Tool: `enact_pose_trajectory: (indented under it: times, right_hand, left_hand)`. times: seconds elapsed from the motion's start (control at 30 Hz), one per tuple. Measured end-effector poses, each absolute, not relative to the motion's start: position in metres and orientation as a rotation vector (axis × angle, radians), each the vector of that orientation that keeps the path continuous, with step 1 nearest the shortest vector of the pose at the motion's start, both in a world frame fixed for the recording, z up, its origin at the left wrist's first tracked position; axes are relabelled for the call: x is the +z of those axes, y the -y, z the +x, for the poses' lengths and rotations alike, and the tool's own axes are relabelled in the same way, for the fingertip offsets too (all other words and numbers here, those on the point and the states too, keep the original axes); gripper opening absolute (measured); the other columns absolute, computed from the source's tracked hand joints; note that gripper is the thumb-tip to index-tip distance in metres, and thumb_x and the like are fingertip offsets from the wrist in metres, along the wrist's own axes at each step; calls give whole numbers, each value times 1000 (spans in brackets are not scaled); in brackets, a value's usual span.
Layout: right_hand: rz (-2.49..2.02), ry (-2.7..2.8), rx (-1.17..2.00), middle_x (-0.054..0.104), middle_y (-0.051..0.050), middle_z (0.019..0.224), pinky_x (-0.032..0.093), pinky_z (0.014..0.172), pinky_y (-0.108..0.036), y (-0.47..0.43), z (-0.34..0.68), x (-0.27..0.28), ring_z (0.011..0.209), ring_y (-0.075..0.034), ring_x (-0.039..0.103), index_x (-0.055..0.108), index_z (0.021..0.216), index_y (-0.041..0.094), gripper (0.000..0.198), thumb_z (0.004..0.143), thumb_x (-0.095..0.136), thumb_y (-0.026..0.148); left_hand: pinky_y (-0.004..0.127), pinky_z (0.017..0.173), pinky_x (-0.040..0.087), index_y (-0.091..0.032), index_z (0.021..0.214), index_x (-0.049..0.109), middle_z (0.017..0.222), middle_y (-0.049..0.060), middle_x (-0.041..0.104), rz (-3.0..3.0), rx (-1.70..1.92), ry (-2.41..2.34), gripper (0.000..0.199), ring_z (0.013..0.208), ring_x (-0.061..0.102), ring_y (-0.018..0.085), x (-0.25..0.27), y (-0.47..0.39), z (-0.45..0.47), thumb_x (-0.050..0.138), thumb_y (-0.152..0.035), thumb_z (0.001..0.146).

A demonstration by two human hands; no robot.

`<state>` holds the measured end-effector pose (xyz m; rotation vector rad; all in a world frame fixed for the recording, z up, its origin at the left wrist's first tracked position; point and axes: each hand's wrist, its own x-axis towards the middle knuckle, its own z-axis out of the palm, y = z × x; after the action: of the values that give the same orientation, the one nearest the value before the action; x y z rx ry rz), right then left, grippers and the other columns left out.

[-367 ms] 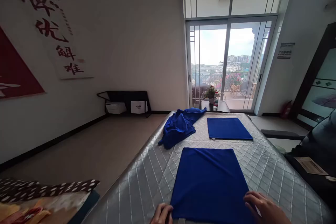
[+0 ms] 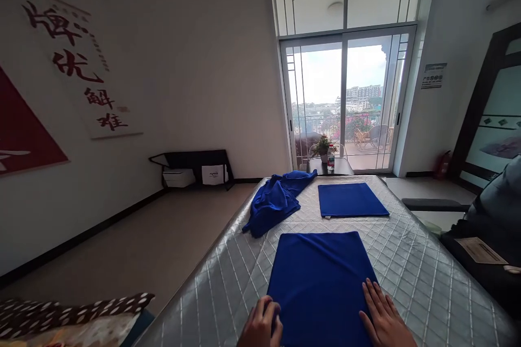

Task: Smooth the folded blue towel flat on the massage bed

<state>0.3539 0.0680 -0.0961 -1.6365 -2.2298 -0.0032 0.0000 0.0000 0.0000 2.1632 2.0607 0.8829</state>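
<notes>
Working before sliding glass doors [image 2: 344,65] bright with daylight, I lean my hands over a tabletop [image 2: 431,282] dressed in a silvery quilted cover stitched in diamonds. Beyond its far edge stand a potted plant [image 2: 323,146] and a bottle [image 2: 330,159]; outside the glass are a railing, a wicker chair and buildings. On the left wall hang a scroll [image 2: 77,70] of dark red characters and a red banner [image 2: 24,127], with a low black rack [image 2: 195,160] holding white boxes by the wall ahead. A fire extinguisher [image 2: 442,165] stands at right, near a dark-framed door, and a spotted cloth [image 2: 61,310] shows at lower left.

Directly before me, the near blue cloth [image 2: 321,282] lies flat and squared, lightly creased, between my two hands. My left grip [image 2: 262,324] is curled at its left edge, touching it; whether the fabric is pinched there I cannot tell. My right grip [image 2: 382,313] rests released, palm down and fingers spread, on the opposite edge. Farther off, apart from both hands, lie a flat blue cloth [image 2: 352,199] toward the right and a crumpled blue cloth [image 2: 274,203] bunched along the left side.
</notes>
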Motion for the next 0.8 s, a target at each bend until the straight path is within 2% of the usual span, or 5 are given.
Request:
enact_pose_trajectory:
  times: [0.1,0.27,0.6,0.7,0.8]
  right_hand:
    - [-1624,2232,-16,37,-9,161,36,119,-54,-68,355,-99,149,-30,34,49,150,22,62,101,33,57]
    - [-1604,2284,-26,40,-8,159,37,118,-54,-72,356,-100,148,-30,36,52,148,25,59,101,33,56]
    - [-1691,2241,100,36,-9,160,35,120,-53,-68,351,-85,148,-31,36,49,150,17,67,98,36,58]
    - [-1508,2134,85,49,-7,153,45,115,-50,-60,352,-47,140,-31,48,55,146,25,61,96,42,58]
    - [-1076,1891,125,48,-5,156,50,110,-45,-49,357,18,140,-29,48,41,155,29,66,96,47,56]
  left_hand:
    - [40,107,55,-30,124,71,136,7,68,2368,797,-1730,33,126,64,27,17,-28,62,54,-32,95]
    - [50,125,32,-29,155,41,163,4,41,2561,606,-1304,57,152,33,27,16,-66,149,43,-49,103]
    - [57,126,26,-22,160,26,168,7,24,2174,390,-2073,73,155,20,30,-29,-54,17,28,-65,101]
    - [54,125,28,-17,161,18,168,10,21,2117,387,-2169,77,155,21,28,-45,-43,-17,24,-65,102]
    - [49,125,28,-14,161,16,169,12,19,2113,356,-2178,80,155,22,26,-51,-37,-22,24,-66,101]
